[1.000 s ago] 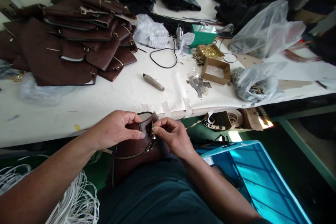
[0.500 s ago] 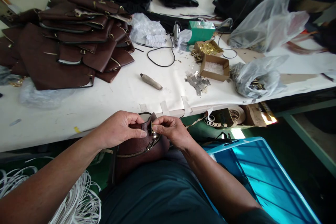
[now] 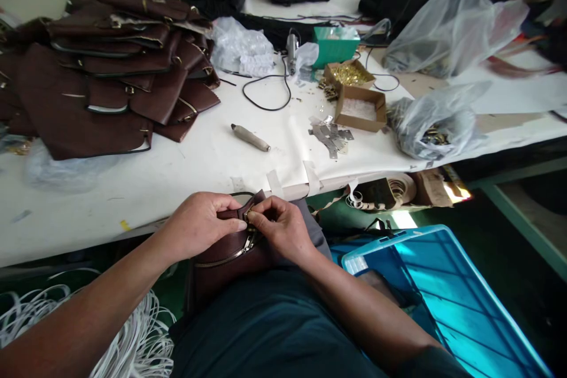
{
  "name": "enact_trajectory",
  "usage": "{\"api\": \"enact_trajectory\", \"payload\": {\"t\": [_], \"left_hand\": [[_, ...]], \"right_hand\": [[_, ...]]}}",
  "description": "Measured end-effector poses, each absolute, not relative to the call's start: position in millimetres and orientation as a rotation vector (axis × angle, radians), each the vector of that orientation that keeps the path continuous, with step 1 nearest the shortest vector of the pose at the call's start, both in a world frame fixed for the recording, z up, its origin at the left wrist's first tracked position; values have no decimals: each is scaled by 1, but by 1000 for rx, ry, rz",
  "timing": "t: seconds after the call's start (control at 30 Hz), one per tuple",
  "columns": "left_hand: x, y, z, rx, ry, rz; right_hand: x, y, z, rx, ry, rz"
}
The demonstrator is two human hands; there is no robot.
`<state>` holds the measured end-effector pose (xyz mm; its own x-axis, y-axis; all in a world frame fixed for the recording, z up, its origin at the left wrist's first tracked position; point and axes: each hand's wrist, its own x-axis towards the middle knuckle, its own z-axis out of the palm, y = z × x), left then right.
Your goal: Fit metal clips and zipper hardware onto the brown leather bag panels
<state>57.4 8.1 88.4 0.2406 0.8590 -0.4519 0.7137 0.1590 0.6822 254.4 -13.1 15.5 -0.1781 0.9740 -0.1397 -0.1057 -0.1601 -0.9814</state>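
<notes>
On my lap lies a brown leather bag (image 3: 217,279) with a metal zipper (image 3: 227,258) curving across it. My left hand (image 3: 197,227) is closed, its thumb and fingers pinching the bag's upper leather edge. Close beside it, my right hand (image 3: 287,231) pinches a small brass-coloured metal fitting (image 3: 247,218) against the leather. Fingertips hide most of that fitting, so its exact kind does not show. The zipper's pull hangs just below the fingers.
Brown leather pieces (image 3: 101,71) are piled at the table's left. A wrapped tool (image 3: 250,137), flat metal plates (image 3: 331,136) and a cardboard box (image 3: 361,108) lie ahead. A plastic bag of hardware (image 3: 436,124) sits right. A blue crate (image 3: 469,283) stands lower right, white cords (image 3: 133,336) lower left.
My right hand has shifted slightly left, bringing the metal fitting in against the leather beside my left fingers. The leather edge is tilted over more. The view has turned a little.
</notes>
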Motion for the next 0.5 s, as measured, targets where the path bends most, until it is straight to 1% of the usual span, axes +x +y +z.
{"api": "enact_trajectory", "payload": {"t": [0.17, 0.33, 0.4, 0.5], "left_hand": [[57, 2, 85, 1609, 1500, 254], [37, -2, 88, 1622, 1484, 338], [25, -2, 93, 1542, 1469, 370], [9, -2, 103, 1395, 1435, 435]], "right_hand": [[243, -18, 12, -1208, -1227, 1349], [253, -10, 20, -1000, -1346, 1507], [261, -3, 27, -974, -1458, 1386], [265, 11, 42, -972, -1622, 992]]}}
